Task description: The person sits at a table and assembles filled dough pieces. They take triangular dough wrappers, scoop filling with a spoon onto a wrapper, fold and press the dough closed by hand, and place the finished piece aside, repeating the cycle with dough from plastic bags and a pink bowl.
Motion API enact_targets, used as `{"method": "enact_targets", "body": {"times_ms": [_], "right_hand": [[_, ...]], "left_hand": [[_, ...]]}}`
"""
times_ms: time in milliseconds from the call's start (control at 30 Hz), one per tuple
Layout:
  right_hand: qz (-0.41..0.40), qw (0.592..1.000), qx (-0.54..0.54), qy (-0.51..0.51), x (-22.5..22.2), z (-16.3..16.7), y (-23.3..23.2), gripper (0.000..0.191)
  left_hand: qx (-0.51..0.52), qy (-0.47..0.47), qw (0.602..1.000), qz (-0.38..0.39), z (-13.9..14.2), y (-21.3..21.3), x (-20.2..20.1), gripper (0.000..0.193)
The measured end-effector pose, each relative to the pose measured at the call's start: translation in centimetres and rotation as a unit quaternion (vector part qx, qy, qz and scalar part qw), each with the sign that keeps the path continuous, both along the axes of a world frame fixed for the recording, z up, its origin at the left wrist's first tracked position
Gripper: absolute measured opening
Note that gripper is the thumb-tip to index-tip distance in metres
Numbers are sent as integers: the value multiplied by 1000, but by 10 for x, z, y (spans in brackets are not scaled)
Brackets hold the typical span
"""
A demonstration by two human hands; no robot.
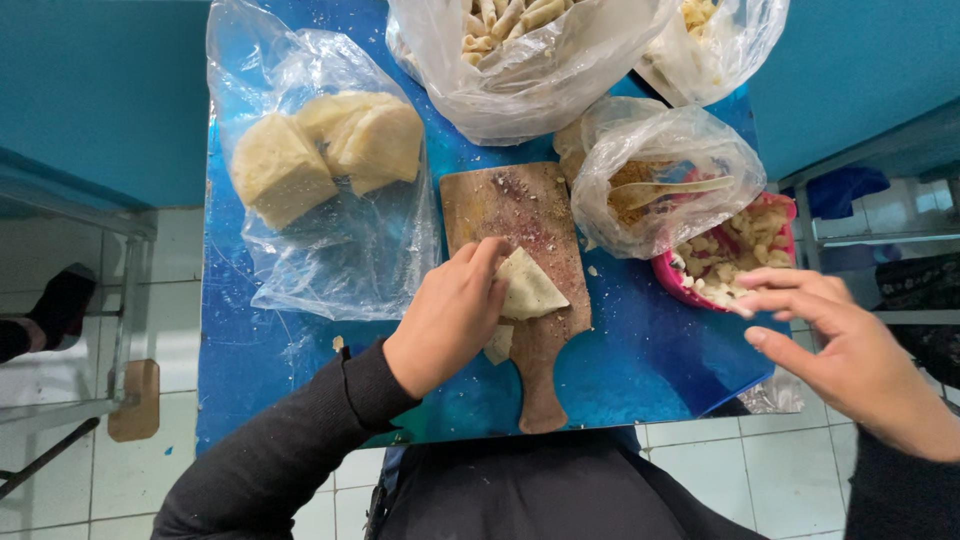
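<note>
My left hand (448,315) rests on a wooden cutting board (520,205) and grips a pale folded piece of dough (528,287) lying on it. My right hand (850,350) hovers at the right, fingers spread and holding nothing, just below a pink bowl (676,284) of pale filling pieces. Both arms wear dark sleeves.
A blue table (640,360) holds a clear bag with large dough blocks (320,150), a bag of shaped pastries (520,50) at the top, and a bag of crumbs with a wooden spoon (665,188). White tiled floor lies around, and a metal shelf stands at the right.
</note>
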State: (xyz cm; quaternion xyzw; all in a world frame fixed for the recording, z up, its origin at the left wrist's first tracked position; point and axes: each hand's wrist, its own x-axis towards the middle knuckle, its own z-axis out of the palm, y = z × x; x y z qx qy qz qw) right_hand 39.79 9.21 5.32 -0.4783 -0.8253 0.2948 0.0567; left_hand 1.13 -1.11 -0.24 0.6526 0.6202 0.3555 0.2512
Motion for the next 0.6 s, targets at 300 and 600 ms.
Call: {"method": "enact_targets", "body": {"times_ms": [300,600], "right_hand": [[60,920,-322,217,-100,5,-10,50],[217,926,309,1,-176,-40,-29,67]], "left_hand": [[-1,6,1000,6,0,-2,0,38],[7,-8,1000,9,-2,-2,1,38]]}}
